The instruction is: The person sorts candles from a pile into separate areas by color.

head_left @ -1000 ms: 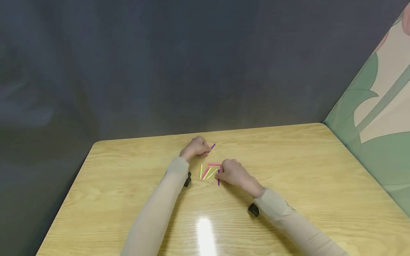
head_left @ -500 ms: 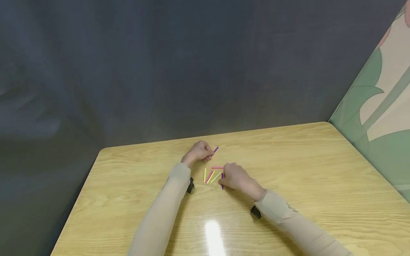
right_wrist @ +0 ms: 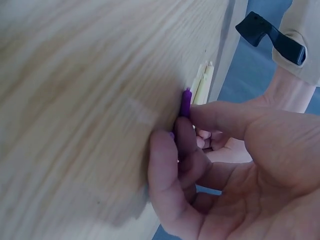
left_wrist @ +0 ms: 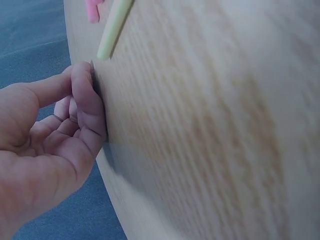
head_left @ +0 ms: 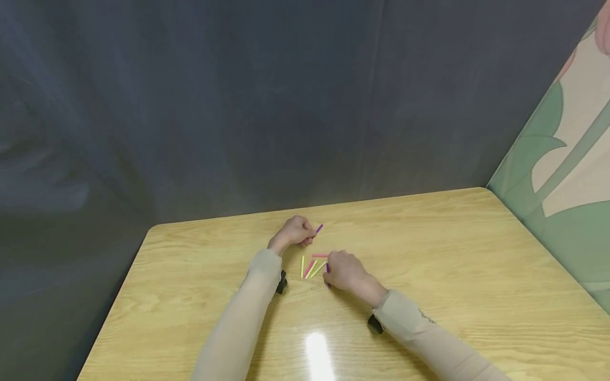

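At the far part of the table, my left hand [head_left: 294, 231] pinches a thin purple stick [head_left: 320, 229] between thumb and forefinger, one end poking out. My right hand [head_left: 350, 272] holds a second purple stick [right_wrist: 186, 102] by thumb and fingers, right down at the tabletop. Between the hands lie three yellow sticks, one [head_left: 302, 267] nearly straight and two slanted [head_left: 317, 270], with a pink stick [head_left: 308, 269] among them. Another pink stick [head_left: 319, 255] lies crosswise behind these, its right end at my right hand. In the left wrist view, the fingers hide the purple stick.
The sticks lie on a wooden table [head_left: 214, 317] with rounded far corners. A dark curtain [head_left: 286, 106] hangs behind it, and a patterned panel [head_left: 562, 211] borders the right side. Light glares on the table [head_left: 318, 354] between the forearms. Black wrist mounts [head_left: 375, 324] sit under the sleeves.
The head view has shifted slightly. My right thumb and fingers sit a little nearer the close end of their purple stick; the left hand keeps its pinch, and the loose sticks lie as before.
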{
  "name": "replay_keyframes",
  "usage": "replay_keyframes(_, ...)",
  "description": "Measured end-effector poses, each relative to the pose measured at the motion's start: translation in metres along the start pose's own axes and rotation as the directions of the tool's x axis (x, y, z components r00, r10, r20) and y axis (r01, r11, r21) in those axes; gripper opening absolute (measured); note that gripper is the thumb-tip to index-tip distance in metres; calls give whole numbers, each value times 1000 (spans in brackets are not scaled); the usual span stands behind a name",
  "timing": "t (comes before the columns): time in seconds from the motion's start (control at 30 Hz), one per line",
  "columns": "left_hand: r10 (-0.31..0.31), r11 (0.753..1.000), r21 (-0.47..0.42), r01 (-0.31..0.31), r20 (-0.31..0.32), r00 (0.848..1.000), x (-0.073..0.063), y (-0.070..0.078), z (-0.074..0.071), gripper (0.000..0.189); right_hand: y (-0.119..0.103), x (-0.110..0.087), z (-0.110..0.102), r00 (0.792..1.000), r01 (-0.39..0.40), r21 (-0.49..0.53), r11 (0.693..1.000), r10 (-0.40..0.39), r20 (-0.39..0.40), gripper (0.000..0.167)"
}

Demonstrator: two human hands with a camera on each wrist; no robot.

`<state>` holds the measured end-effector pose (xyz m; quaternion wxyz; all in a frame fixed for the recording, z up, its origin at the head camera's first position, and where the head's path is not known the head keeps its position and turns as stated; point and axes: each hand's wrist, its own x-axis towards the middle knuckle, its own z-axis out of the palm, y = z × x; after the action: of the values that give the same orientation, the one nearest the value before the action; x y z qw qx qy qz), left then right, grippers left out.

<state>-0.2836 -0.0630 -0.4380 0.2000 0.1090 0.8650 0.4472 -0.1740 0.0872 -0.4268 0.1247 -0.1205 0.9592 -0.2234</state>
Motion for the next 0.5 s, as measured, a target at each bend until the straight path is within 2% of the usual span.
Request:
replay_keyframes(0.13, -13, 1000, -10, 13, -22, 1000, -1, -4, -2, 13, -3, 2, 2, 999, 28, -44, 999, -29, -23, 44)
replay_keyframes(0.27, -8, 1000, -13, 8, -47, 999, 1, -5, -4, 13, -6, 5, 3, 995, 61, -71, 996, -66, -73, 44)
replay_keyframes(0.5, -5, 1000, 10, 6, -29, 1000, 2, -13, -2, 14, -3, 7, 8, 995, 79, -51, 996, -82, -52, 41)
